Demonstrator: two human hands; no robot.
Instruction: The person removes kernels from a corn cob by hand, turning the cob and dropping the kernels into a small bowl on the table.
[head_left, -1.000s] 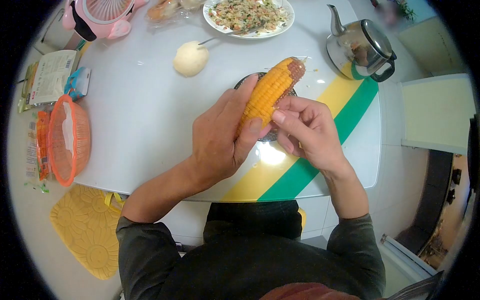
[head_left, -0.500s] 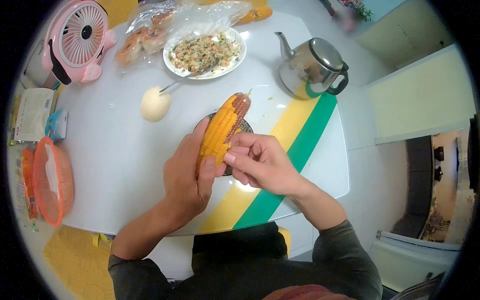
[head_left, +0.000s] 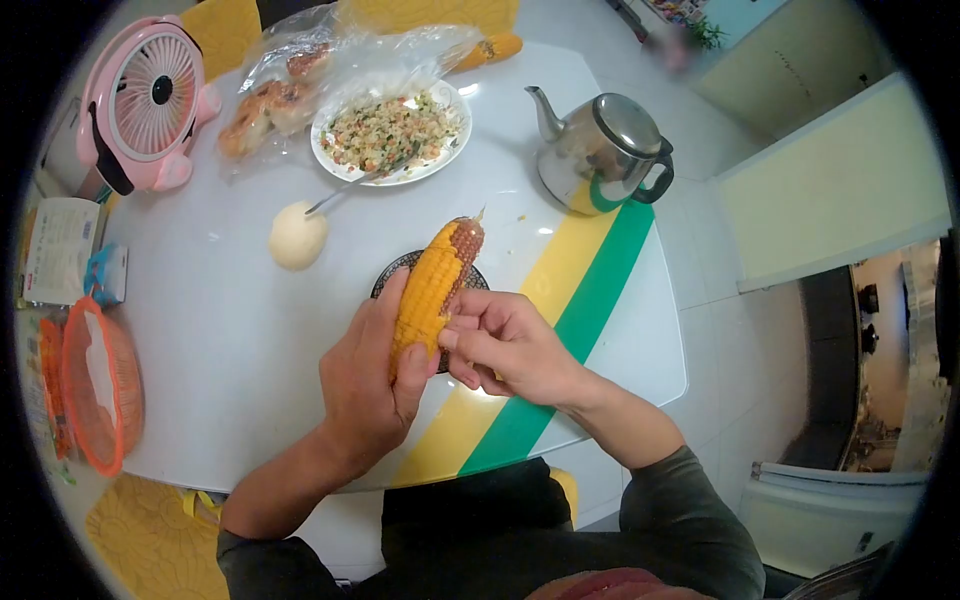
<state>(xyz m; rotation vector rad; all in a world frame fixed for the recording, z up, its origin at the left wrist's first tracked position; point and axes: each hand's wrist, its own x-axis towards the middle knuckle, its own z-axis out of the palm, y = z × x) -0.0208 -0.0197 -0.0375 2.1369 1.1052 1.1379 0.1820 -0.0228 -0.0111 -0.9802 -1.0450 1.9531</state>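
Observation:
My left hand point(head_left: 362, 375) is closed around the lower part of a corn cob point(head_left: 430, 285), its thumb lying along the near side. The cob tilts up and to the right; yellow kernels cover most of it, while the tip and right side show bare reddish-brown cob. Against that right side, my right hand point(head_left: 510, 345) has its thumb and curled fingers pinched at the edge of the kernel rows. Beneath the cob sits a dark patterned bowl point(head_left: 390, 272), mostly hidden by the corn and both hands.
Beyond the hands are a plate of fried rice point(head_left: 455, 150) with a spoon point(head_left: 350, 187), a pale round bun point(head_left: 298, 236), bagged bread point(head_left: 265, 115) and another corn cob point(head_left: 490, 50). A steel kettle point(head_left: 600, 150) stands right; a pink fan point(head_left: 150, 100) and orange basket point(head_left: 125, 400) are left.
The whole view has shifted, so the table things appear slightly lower and to the left. Both hands keep their places on the cob, with the right thumb still at the kernel edge.

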